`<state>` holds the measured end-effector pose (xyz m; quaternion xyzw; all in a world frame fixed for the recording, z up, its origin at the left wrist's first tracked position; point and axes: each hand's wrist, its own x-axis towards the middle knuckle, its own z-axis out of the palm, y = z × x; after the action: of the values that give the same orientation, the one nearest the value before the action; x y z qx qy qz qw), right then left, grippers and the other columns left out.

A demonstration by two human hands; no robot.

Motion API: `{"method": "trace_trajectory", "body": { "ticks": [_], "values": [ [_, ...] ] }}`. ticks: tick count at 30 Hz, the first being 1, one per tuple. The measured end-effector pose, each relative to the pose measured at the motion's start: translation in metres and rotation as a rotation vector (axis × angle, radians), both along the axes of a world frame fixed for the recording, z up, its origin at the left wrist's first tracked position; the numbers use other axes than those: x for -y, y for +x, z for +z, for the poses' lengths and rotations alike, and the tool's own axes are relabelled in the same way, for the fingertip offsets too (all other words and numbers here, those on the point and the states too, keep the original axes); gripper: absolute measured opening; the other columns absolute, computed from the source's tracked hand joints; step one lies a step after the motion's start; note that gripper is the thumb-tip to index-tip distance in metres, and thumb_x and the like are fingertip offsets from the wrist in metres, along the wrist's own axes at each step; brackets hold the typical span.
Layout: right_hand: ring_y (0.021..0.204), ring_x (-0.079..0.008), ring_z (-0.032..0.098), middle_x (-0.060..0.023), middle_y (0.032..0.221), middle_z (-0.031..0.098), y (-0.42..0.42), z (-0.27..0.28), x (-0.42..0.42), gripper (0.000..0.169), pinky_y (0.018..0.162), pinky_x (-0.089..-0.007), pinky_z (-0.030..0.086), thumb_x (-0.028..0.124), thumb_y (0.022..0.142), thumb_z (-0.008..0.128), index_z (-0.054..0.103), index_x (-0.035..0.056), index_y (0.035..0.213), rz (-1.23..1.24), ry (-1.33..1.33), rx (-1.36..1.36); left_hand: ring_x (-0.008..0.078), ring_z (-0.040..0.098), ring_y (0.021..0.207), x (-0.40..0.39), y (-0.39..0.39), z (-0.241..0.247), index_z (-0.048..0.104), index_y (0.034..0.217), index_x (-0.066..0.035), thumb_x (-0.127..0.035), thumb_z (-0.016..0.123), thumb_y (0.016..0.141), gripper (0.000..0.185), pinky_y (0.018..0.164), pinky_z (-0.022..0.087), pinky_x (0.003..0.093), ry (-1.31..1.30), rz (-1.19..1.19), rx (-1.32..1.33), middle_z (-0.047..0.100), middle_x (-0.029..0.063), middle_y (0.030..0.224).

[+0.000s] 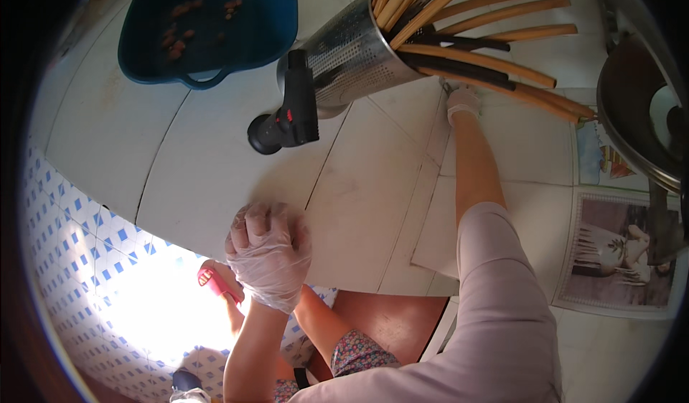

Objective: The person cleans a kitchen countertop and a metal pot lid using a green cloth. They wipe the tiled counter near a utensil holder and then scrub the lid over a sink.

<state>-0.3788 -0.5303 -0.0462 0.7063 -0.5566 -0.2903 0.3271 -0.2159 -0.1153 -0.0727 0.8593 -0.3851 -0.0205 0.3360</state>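
My left hand (269, 255), in a thin clear plastic glove, is over the near edge of a pale tiled counter (366, 187). Its fingers curl downward, and whether they hold anything is hidden. My right arm reaches far across the counter. The gloved right hand (463, 101) is beside a perforated metal utensil holder (350, 53), below wooden chopsticks (479, 61) fanning out of it. A small dark object (445, 86) shows at its fingertips, too unclear to name. A black hand-held device with red markings (293, 115), shaped like a hair dryer, is in front of the holder.
A dark blue plastic basket (210, 80) with reddish-brown pieces stands far left. Metal cookware (635, 107) is at the right, near a picture panel (619, 257). Below the counter are a pink slipper (215, 282) and a blue-and-white patterned floor (70, 225).
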Motion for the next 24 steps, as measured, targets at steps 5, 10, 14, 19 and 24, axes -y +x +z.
{"method": "trace_trajectory", "body": {
  "ticks": [5,10,14,19,24],
  "values": [
    [0.114,-0.0259,0.045,-0.0097,0.123,0.047,-0.014,-0.001,-0.023,0.032,0.087,-0.0307,0.044,0.013,0.080,0.061,0.056,0.0059,0.111,-0.146,0.035,0.065,0.0275,0.049,0.095,-0.002,0.000,-0.003,0.057,0.091,-0.012,-0.021,0.063,0.066,0.028,0.078,0.040,0.0405,-0.004,-0.009,-0.011,0.051,0.0071,0.096],
    [0.104,-0.0226,0.051,-0.0104,0.109,0.057,-0.014,0.014,-0.108,0.025,0.082,-0.0314,0.044,0.019,0.087,0.053,0.060,0.0052,0.106,0.023,0.467,-0.480,0.0260,0.047,0.099,0.000,-0.001,-0.008,0.056,0.093,-0.013,-0.021,0.062,0.069,0.026,0.080,0.039,0.0404,-0.014,-0.031,-0.045,0.049,0.0049,0.099],
    [0.108,-0.0218,0.048,-0.0083,0.109,0.058,-0.040,-0.002,-0.174,0.027,0.082,-0.0332,0.043,0.025,0.084,0.056,0.062,0.0076,0.103,-0.010,0.423,-0.335,0.0251,0.047,0.100,0.003,-0.002,-0.003,0.056,0.093,-0.014,-0.021,0.063,0.069,0.026,0.080,0.039,0.0398,-0.051,-0.039,-0.069,0.048,0.0040,0.099],
    [0.108,-0.0185,0.048,-0.0050,0.110,0.057,0.034,-0.012,-0.177,0.028,0.088,-0.0310,0.040,0.028,0.086,0.050,0.061,0.0093,0.105,-0.469,0.223,-0.312,0.0245,0.047,0.100,0.000,0.000,-0.012,0.056,0.092,-0.014,-0.022,0.064,0.069,0.025,0.079,0.040,0.0388,-0.025,-0.005,-0.031,0.049,0.0037,0.100],
    [0.108,-0.0198,0.048,-0.0063,0.114,0.055,0.029,-0.016,-0.041,0.031,0.090,-0.0312,0.039,0.027,0.088,0.047,0.057,0.0089,0.111,-0.317,0.210,-0.129,0.0250,0.048,0.099,-0.004,0.002,-0.005,0.057,0.091,-0.014,-0.022,0.065,0.068,0.025,0.078,0.040,0.0388,0.014,-0.031,-0.042,0.049,0.0041,0.102]
  ]
}}
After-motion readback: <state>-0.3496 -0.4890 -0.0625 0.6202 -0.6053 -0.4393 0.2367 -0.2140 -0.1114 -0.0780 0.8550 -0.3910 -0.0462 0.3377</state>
